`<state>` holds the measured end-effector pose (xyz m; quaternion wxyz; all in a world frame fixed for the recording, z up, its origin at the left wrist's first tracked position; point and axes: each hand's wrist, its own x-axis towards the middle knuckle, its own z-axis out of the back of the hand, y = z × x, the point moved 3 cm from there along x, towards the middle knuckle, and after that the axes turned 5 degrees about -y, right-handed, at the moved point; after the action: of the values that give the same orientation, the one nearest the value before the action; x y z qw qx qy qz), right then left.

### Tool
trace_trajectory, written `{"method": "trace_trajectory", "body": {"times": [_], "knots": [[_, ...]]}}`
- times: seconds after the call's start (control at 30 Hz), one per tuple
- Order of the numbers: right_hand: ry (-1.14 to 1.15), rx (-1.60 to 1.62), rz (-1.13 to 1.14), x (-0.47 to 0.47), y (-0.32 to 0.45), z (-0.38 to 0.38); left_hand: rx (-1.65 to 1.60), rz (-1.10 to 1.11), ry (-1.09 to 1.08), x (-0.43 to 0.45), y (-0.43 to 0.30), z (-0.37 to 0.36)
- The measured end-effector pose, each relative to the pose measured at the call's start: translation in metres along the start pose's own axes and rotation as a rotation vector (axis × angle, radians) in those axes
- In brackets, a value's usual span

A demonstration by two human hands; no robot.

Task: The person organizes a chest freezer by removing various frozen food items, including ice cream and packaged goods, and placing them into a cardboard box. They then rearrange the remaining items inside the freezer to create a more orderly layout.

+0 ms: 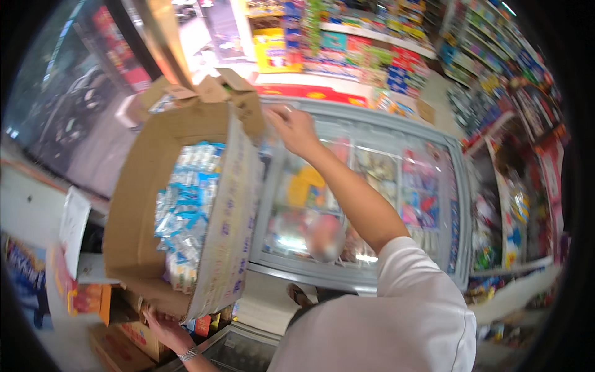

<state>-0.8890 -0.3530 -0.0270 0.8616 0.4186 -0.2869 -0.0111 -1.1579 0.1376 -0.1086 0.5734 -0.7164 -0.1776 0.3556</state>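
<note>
A large open cardboard box [139, 186] stands tilted on the left, several blue and white plastic packets [190, 195] inside it. My left hand [167, 328], with a metal watch at the wrist, grips the box's near lower edge; some fingers are hidden beneath it. My right hand [293, 125] is at the box's far end, fingers curled beside a smaller open carton [246, 109]. Blur hides whether those fingers hold or touch it. Below my right forearm lies a chest freezer [372, 276] with a glass top, showing colourful packs inside.
Shelves of packaged goods [372, 46] line the far side. At the right stands a rack [509, 195] with bagged items. Brown cartons [121, 348] sit low at the left, near a second glass-topped cabinet [241, 351]. A doorway [214, 37] opens at the upper left.
</note>
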Motion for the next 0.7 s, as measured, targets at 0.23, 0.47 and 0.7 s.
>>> {"method": "trace_trajectory", "body": {"times": [0.23,0.47,0.7], "knots": [[-0.226,-0.956,-0.576,-0.376,-0.210,0.430,0.101,0.327,0.114,-0.042,0.204,0.031],[-0.432,-1.378,-0.945,-0.469,-0.191,0.607,0.452,0.479,0.382,-0.127,0.256,-0.021],[-0.401,-1.440,-0.811,-0.464,-0.242,0.628,0.264,0.611,0.128,-0.102,0.264,-0.040]]}}
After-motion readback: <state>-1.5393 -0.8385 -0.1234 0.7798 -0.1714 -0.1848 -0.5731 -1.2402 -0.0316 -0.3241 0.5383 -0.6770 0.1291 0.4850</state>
